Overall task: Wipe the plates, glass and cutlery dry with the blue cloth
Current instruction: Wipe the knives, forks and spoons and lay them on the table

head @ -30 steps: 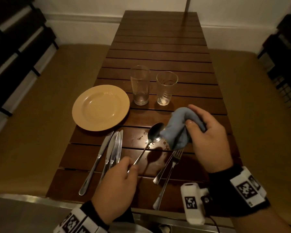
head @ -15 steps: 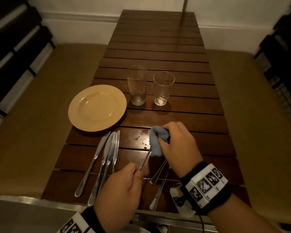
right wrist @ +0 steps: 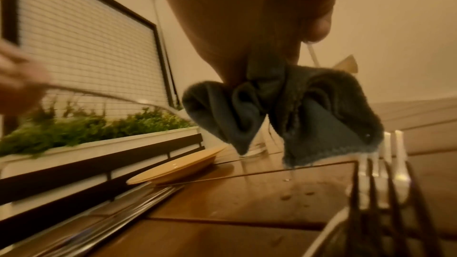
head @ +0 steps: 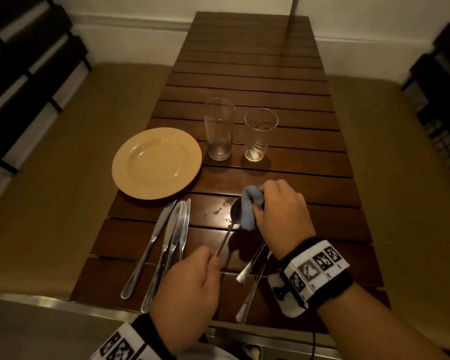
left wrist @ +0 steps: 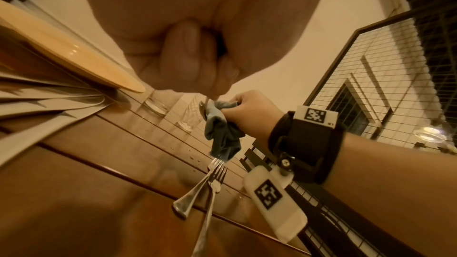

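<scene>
My left hand [head: 192,279] pinches the handle end of a spoon [head: 227,232] held just above the wooden table [head: 270,100]. My right hand [head: 278,211] grips the bunched blue cloth [head: 248,209] and presses it round the spoon's bowl. In the left wrist view the cloth [left wrist: 222,134] hangs from that hand over two forks [left wrist: 210,179]. The right wrist view shows the cloth [right wrist: 284,112] up close under the palm. A yellow plate [head: 156,162] lies to the left, two empty glasses [head: 218,128] [head: 260,133] stand behind.
Several knives [head: 172,242] lie side by side left of my left hand. The two forks [head: 252,279] lie under my right wrist. Water drops [head: 216,211] dot the slat near the spoon. Tan bench cushions [head: 50,203] flank the table.
My right hand turned over and came down with the cloth onto the spoon's bowl, then slid slightly away from me along it. My left hand kept its hold on the handle.
</scene>
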Demonstrator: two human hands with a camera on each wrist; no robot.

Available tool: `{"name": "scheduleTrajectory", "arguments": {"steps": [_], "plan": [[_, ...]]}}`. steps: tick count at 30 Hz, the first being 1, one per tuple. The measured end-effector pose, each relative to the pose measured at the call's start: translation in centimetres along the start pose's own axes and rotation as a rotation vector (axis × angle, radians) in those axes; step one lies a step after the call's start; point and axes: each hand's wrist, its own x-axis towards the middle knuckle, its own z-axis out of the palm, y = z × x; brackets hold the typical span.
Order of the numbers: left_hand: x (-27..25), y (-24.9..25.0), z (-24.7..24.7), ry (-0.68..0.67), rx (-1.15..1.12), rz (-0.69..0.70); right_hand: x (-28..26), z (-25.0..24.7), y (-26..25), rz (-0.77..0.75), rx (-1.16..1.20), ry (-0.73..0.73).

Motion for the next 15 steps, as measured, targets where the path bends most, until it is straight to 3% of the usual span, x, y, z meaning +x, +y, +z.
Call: {"name": "scheduleTrajectory", "arguments": {"steps": [4, 8, 15], "plan": [[1.1, -0.8, 0.4, 0.07, -0.077, -0.189, 0.1, -1.4, 2.8, 0.274, 0.271, 0.005], [2.0, -2.4, 1.4, 0.021, -0.135, -0.362, -2.2, -4.2, 4.7, 0.341, 0.635, 0.148], [1.6, -3.0, 2.4, -0.108, 0.096, -0.332, -7.0, -8.2, 6.9, 0.38, 1.285, 0.165]]}}
